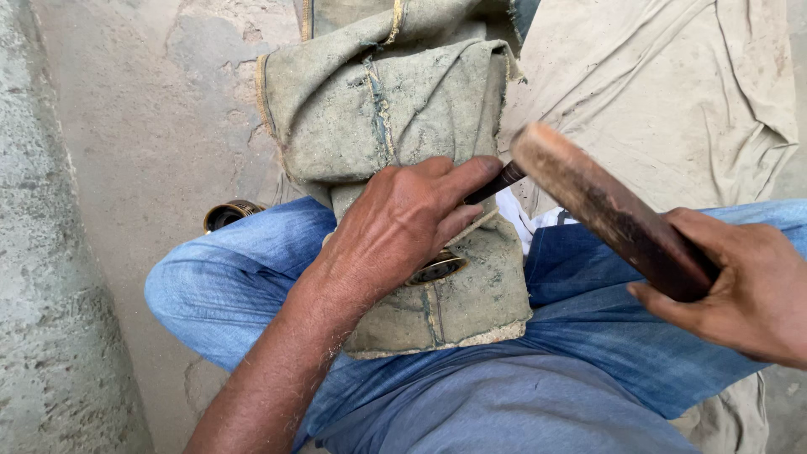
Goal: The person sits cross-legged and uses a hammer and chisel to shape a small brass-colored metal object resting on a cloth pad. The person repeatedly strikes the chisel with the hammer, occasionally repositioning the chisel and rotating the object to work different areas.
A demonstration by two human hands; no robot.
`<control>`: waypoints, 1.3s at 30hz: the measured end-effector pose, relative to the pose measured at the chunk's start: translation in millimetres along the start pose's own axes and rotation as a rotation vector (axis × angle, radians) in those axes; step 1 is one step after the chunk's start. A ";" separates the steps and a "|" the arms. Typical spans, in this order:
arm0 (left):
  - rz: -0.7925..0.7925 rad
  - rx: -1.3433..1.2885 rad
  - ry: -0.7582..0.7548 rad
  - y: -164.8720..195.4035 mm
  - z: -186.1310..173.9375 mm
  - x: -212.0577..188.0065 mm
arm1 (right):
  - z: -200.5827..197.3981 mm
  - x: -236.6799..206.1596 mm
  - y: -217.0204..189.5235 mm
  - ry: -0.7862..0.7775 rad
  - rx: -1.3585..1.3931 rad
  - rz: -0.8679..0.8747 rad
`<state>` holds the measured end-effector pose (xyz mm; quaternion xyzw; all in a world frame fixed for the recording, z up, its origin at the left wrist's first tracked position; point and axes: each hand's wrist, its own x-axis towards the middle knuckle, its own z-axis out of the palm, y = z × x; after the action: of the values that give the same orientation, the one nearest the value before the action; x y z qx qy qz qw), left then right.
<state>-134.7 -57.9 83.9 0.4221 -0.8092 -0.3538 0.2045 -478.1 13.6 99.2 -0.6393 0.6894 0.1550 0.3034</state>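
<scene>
A folded, worn grey-green cloth (403, 109) with frayed yellowish seams is laid across the lap, over blue denim trousers (235, 286); its lower fold ends in a squarish flap just above the waist. The left hand (403, 227) is pressed down on this cloth, fingers curled narrowly around a thin dark rod-like tool (498, 182), which is pinched between thumb and forefinger and points up and to the right; just under the palm a round brass-coloured metal piece (437, 269) is partly seen, resting on the cloth and half hidden by the hand. The right hand (748, 286) is closed around one end of a dark reddish-brown wooden block (605, 206), flat and elongated, which is held raised at a slant; its pale, worn far end is seen just beside the tip of the rod, though contact cannot be told. A second round brass-coloured object (229, 213) with a dark hollow is seen on the ground just beyond the left knee. A pale beige sheet (672, 92), creased and dusty, is spread over the ground at the upper right; bare concrete floor (143, 118) is seen at the left. No labels or signs are visible.
</scene>
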 end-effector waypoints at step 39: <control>0.152 -0.124 -0.155 -22.8 -13.8 22.5 | 38.2 -9.5 17.4 0.141 0.348 -0.032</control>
<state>-126.4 -91.0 76.9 0.3175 -0.8289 -0.4180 0.1935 -486.7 46.5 72.6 -0.5973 0.7151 -0.0165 0.3628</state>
